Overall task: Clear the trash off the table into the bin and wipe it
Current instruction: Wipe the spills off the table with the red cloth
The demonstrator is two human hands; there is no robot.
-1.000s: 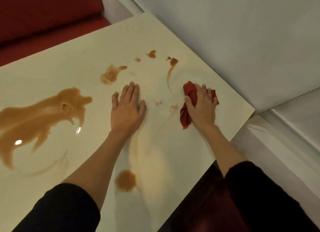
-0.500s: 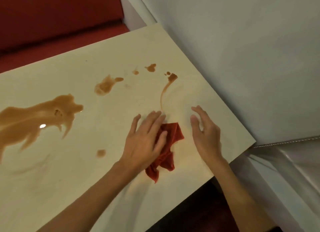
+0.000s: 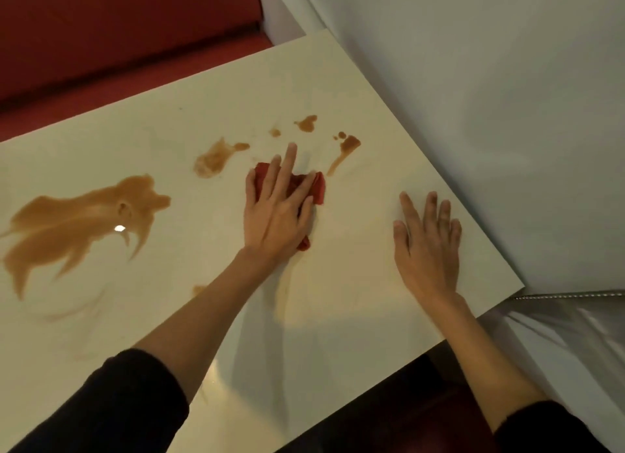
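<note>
The left hand (image 3: 275,212) lies flat at the centre of the frame, its fingers (image 3: 290,161) spread wide and pressing a crumpled red cloth (image 3: 313,187) onto the cream worktop (image 3: 338,317). The cloth shows above and to the right of the palm, just below a thin brown streak (image 3: 345,151). The right hand (image 3: 427,246) rests palm down at right of centre near the worktop's edge, fingers open and holding nothing. A large brown spill (image 3: 77,222) covers the left side, with a smaller splash (image 3: 214,158) and droplets (image 3: 306,123) in the upper middle
</note>
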